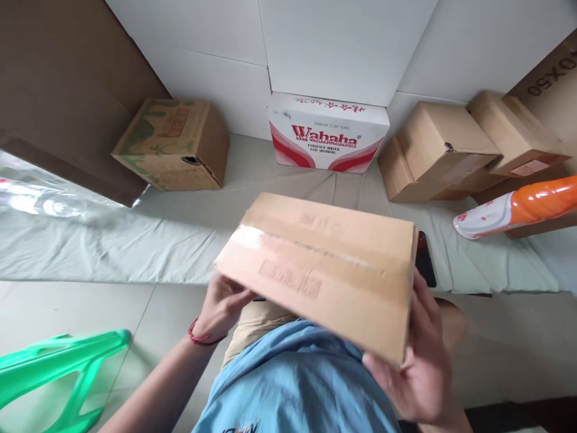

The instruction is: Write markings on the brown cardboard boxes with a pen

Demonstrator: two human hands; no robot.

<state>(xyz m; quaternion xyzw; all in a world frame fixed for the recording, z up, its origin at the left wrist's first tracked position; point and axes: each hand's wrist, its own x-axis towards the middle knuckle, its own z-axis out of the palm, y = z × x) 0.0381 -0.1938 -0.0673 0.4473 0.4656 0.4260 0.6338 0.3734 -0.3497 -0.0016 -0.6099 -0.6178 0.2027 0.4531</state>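
Observation:
A brown cardboard box (324, 258), sealed along its top with clear tape, is held tilted above my lap. Faint red print shows on its upper face, blurred. My left hand (225, 304), with a red cord on the wrist, grips the box's near left corner, most of its fingers hidden underneath. At the box's right end my right hand (419, 367) clasps the side, thumb at the near corner. Beyond the box, a white and red Wahaha water carton (329, 135) stands against the wall.
A green-printed box (174, 144) stands at the left, several brown boxes (444, 144) at the right. An orange and white bottle-like object (518, 204) juts in from the right. A dark flat object (426, 261) lies behind the held box. A green plastic stool (67, 373) is lower left.

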